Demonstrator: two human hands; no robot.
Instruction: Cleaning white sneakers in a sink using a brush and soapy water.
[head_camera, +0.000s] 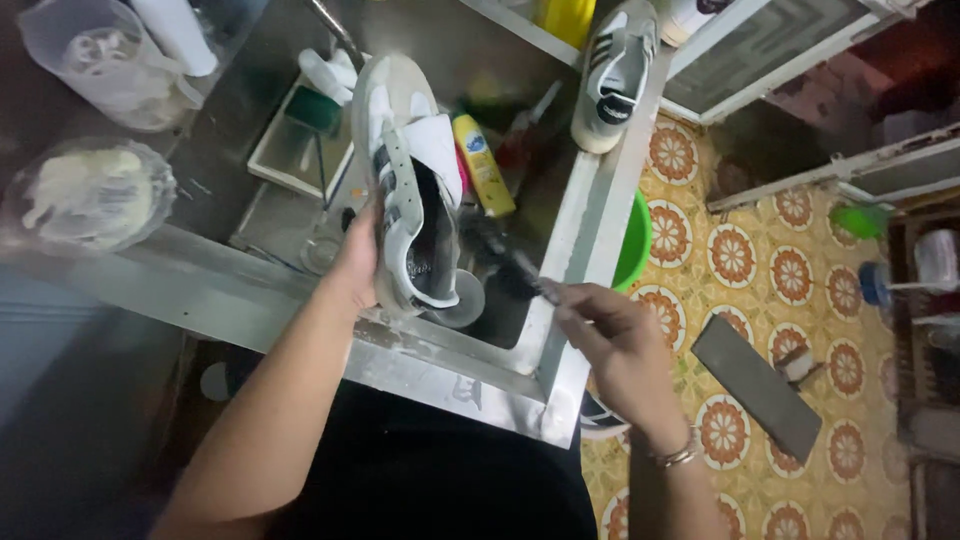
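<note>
Stainless steel is framing the lower middle of the frame, where the sink's rim (440, 375) is running just in front of the person's dark clothing. At lower right the right hand (615, 345) is closing its fingers around the handle of a dark brush (500, 262), whose blurred bristles are reaching toward the shoe's open mouth. At centre the left hand (355, 265) is gripping a white sneaker (410, 190) with dark stripes from the side, holding it over the sink basin with the toe pointing toward the top of the frame. Just beside the sneaker, a yellow bottle (483, 165) is lying in the sink. Farther up, a second sneaker (612, 75) is resting on the sink's far edge. A green basin (636, 240) is showing over the patterned floor tiles (740, 260) at right.
</note>
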